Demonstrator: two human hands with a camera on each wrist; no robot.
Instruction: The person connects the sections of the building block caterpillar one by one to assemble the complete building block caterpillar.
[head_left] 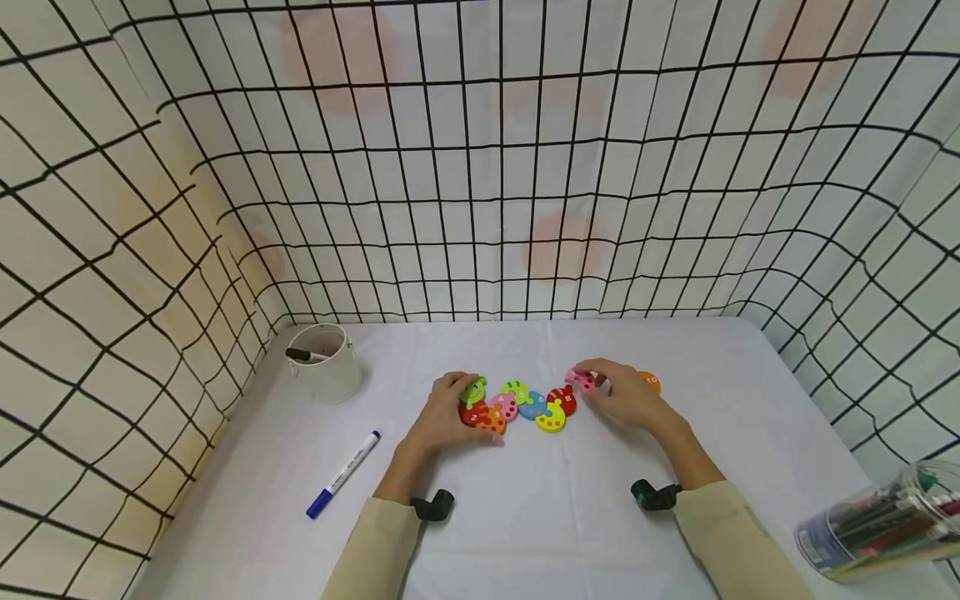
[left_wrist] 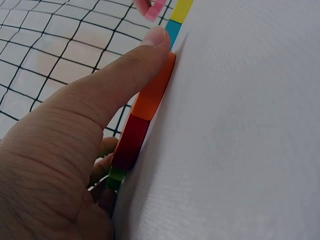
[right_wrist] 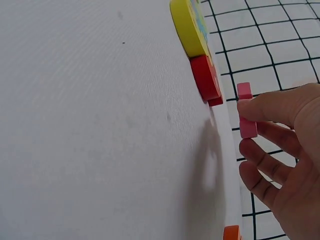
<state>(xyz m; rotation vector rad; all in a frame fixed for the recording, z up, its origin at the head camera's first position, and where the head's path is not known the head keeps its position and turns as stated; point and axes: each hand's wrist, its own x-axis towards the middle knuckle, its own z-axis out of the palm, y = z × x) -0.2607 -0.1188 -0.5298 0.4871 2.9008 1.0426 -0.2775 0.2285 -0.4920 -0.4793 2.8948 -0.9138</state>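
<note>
In the head view, a row of colourful numbered caterpillar puzzle pieces lies on the white table, from a green head piece (head_left: 474, 390) to a red piece (head_left: 564, 400). My left hand (head_left: 444, 414) grips the row's left end, its fingers round the head and its thumb along the orange piece (left_wrist: 156, 92). My right hand (head_left: 621, 395) pinches a pink puzzle piece (right_wrist: 248, 129) between thumb and fingers, just beyond the red end. In the right wrist view that pink piece is held above the table. Another orange piece (head_left: 649, 382), marked 10, lies behind the right hand, partly hidden.
A white pail (head_left: 333, 375) with a dark-capped marker stands at the back left. A blue-capped marker (head_left: 343, 475) lies left of my left arm. At the right edge, a clear jar (head_left: 825, 542) holds pencils. Black wire grid (head_left: 465, 200) encloses the back and sides.
</note>
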